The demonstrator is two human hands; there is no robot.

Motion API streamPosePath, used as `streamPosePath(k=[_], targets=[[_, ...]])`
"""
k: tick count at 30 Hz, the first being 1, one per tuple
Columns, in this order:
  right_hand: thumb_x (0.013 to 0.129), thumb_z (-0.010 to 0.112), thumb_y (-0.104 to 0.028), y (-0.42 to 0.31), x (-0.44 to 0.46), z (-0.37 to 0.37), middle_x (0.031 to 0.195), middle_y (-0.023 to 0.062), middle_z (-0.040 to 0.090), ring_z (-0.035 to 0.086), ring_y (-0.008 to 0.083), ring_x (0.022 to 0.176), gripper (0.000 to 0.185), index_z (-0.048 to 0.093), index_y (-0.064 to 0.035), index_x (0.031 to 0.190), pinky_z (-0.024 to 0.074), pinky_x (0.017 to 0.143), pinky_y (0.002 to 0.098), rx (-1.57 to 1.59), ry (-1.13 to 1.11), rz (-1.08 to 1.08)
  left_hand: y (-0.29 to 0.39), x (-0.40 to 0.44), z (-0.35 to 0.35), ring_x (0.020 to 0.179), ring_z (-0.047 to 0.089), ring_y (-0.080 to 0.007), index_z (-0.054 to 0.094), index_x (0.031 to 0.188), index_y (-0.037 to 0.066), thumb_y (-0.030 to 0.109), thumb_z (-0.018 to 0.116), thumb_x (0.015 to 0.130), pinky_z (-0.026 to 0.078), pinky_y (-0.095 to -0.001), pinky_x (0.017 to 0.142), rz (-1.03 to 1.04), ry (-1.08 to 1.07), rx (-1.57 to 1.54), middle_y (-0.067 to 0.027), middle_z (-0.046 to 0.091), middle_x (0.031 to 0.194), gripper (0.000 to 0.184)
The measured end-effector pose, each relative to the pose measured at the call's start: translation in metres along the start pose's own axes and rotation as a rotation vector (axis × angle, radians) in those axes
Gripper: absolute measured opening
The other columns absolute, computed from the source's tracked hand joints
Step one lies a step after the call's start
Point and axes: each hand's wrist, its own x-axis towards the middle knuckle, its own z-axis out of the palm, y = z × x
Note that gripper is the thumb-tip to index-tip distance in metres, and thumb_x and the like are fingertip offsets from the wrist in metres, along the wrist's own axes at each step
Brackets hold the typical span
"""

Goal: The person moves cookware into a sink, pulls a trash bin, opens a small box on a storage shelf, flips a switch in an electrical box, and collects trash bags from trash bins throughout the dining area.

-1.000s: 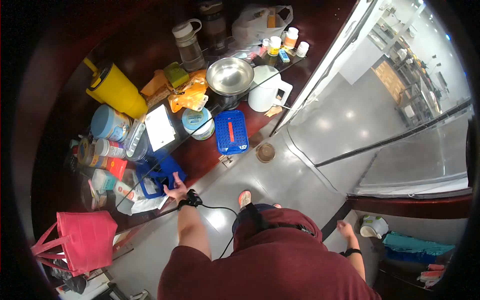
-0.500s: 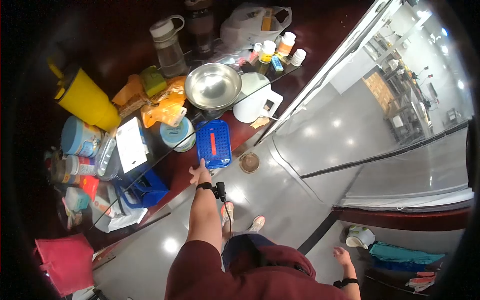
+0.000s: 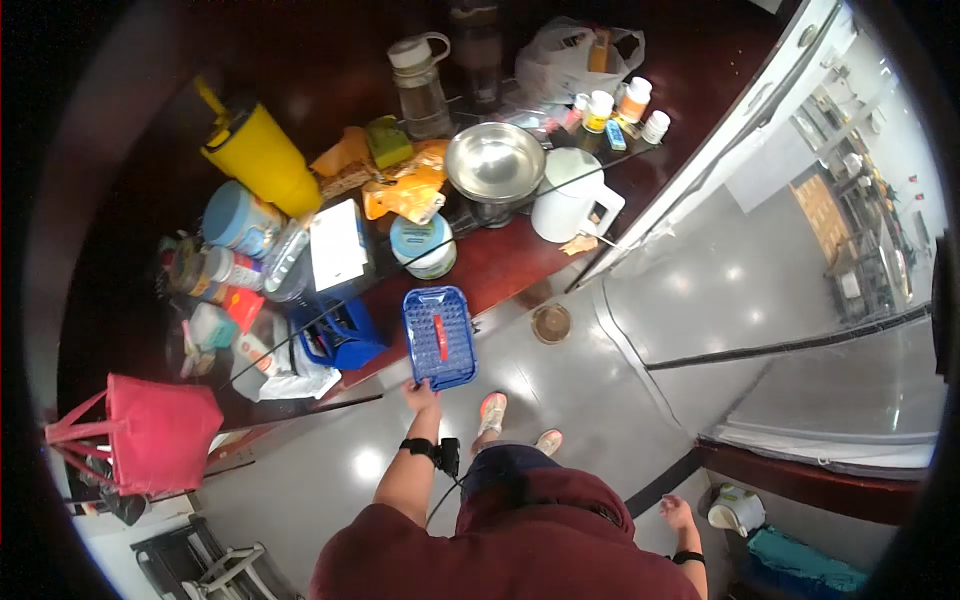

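Where the left hand [image 3: 422, 395] reached forward, its fingers were closed on the near left corner of a blue perforated tray [image 3: 458, 335], which bore a red strip [image 3: 441, 338]. The tray stretched out ahead of that hand, at the front edge of a dark red counter [image 3: 500, 268]; whether the two touched could not be told. Just behind the hand, a black strap [image 3: 420, 449] with a small box [image 3: 450, 458] circled the wrist.

Near the hand, to its left and slightly ahead, stood a blue bin [image 3: 350, 345], with crumpled white plastic [image 3: 308, 383] beside it. To the hand's right, on the grey floor, were a shoe [image 3: 493, 408] and, farther ahead, a brown bowl [image 3: 551, 323]. Past the tray came a tub with a pale blue lid [image 3: 422, 245], an orange wrapper [image 3: 405, 195], a steel bowl [image 3: 495, 163] and a white jug [image 3: 568, 205]. Ahead and to the left were a white sheet [image 3: 338, 245] and a yellow tumbler [image 3: 265, 160]; a pink bag [image 3: 165, 435] sat well off to the left.

Well apart on the other side, the right hand [image 3: 677, 512] hung with fingers loosely bent and nothing visible in it. To its right stood a white container [image 3: 736, 512], then teal cloth [image 3: 805, 558].
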Motion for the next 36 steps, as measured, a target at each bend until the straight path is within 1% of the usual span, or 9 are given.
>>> streamPosePath(k=[6, 8, 12, 16, 19, 24, 29, 32, 36], targets=[[0.083, 0.045, -0.011, -0.037, 0.035, 0.009, 0.071, 0.0063, 0.056, 0.051, 0.0135, 0.059, 0.026, 0.054, 0.0053, 0.101, 0.0428, 0.057, 0.0247, 0.030, -0.047, -0.007, 0.064, 0.045, 0.000, 0.077, 0.054, -0.0195, 0.038, 0.099, 0.018, 0.004, 0.058, 0.076, 0.046, -0.0344, 0.057, 0.274, -0.038, -0.070, -0.0073, 0.053, 0.094, 0.033], [0.084, 0.044, -0.011, -0.042, 0.054, 0.009, 0.070, 0.0057, 0.056, 0.051, 0.0131, 0.060, 0.025, 0.054, 0.0053, 0.100, 0.0426, 0.056, 0.0249, 0.053, -0.043, -0.144, 0.068, 0.099, 0.020, 0.082, 0.054, -0.0240, 0.037, 0.103, 0.014, 0.009, 0.063, 0.073, 0.044, -0.0384, 0.068, 0.139, -0.155, -0.764, -0.0112, 0.054, 0.094, 0.040], [0.081, 0.048, -0.013, -0.092, 0.042, 0.008, 0.076, 0.0076, 0.060, 0.054, 0.0133, 0.065, 0.028, 0.054, 0.0033, 0.103, 0.0443, 0.063, 0.0263, -0.057, 0.081, -0.235, 0.082, 0.103, 0.059, 0.088, 0.054, -0.0293, 0.038, 0.104, 0.004, 0.023, 0.074, 0.063, 0.043, -0.0378, 0.078, 0.071, 0.338, 0.031, -0.0173, 0.054, 0.101, 0.059], [0.079, 0.052, -0.016, -0.108, 0.015, 0.010, 0.083, 0.0120, 0.061, 0.058, 0.0192, 0.075, 0.031, 0.054, -0.0009, 0.106, 0.0453, 0.071, 0.0289, -0.136, 0.186, -0.161, 0.056, 0.098, 0.047, 0.077, 0.049, -0.0198, 0.051, 0.092, 0.007, 0.021, 0.054, 0.077, 0.044, -0.0311, 0.067, -0.012, -0.197, -0.135, -0.0045, 0.051, 0.086, 0.021], [0.077, 0.055, -0.018, -0.079, 0.016, 0.008, 0.087, 0.0149, 0.061, 0.058, 0.0224, 0.083, 0.032, 0.055, -0.0037, 0.106, 0.0446, 0.075, 0.0301, -0.105, 0.212, -0.156, 0.052, 0.036, 0.042, 0.066, 0.048, -0.0192, 0.050, 0.094, 0.009, 0.021, 0.059, 0.073, 0.043, -0.0319, 0.061, -0.209, -0.368, 0.005, -0.0066, 0.047, 0.075, 0.026], [0.077, 0.056, -0.019, -0.074, 0.023, -0.038, 0.096, 0.0156, 0.058, 0.057, 0.0234, 0.087, 0.035, 0.052, -0.0035, 0.109, 0.0445, 0.077, 0.0310, -0.044, 0.437, -0.217, 0.009, -0.005, 0.101, 0.072, 0.051, -0.0193, 0.049, 0.094, 0.010, 0.019, 0.054, 0.076, 0.043, -0.0328, 0.062, -0.445, -0.516, 0.127, -0.0036, 0.050, 0.081, 0.020], [0.080, 0.055, -0.017, -0.103, 0.088, -0.159, 0.091, 0.0088, 0.059, 0.055, 0.0164, 0.082, 0.033, 0.052, -0.0005, 0.108, 0.0449, 0.072, 0.0281, 0.064, 0.743, -0.459, -0.005, -0.166, 0.203, 0.068, 0.051, -0.0146, 0.051, 0.096, 0.011, 0.019, 0.054, 0.077, 0.042, -0.0295, 0.057, -0.112, -0.868, 0.520, -0.0012, 0.051, 0.077, 0.020], [0.089, 0.039, -0.036, -0.145, 0.121, -0.247, 0.085, 0.0040, 0.058, 0.054, 0.0120, 0.077, 0.042, 0.055, -0.0008, 0.104, 0.0420, 0.065, 0.0239, 0.431, 0.592, -0.560, -0.043, -0.253, 0.275, 0.069, 0.053, -0.0096, 0.050, 0.096, 0.010, 0.017, 0.053, 0.079, 0.044, -0.0253, 0.057, 0.141, -1.187, 0.641, 0.0007, 0.053, 0.079, 0.019], [0.088, 0.027, -0.050, -0.200, 0.141, -0.337, 0.077, 0.0082, 0.059, 0.056, 0.0152, 0.069, 0.060, 0.057, 0.0018, 0.091, 0.0446, 0.063, 0.0253, 0.960, 0.441, -0.591, -0.089, -0.414, 0.354, 0.069, 0.053, -0.0119, 0.049, 0.101, 0.005, 0.020, 0.056, 0.077, 0.045, -0.0264, 0.059, 0.324, -1.474, 0.697, -0.0045, 0.055, 0.080, 0.029]])
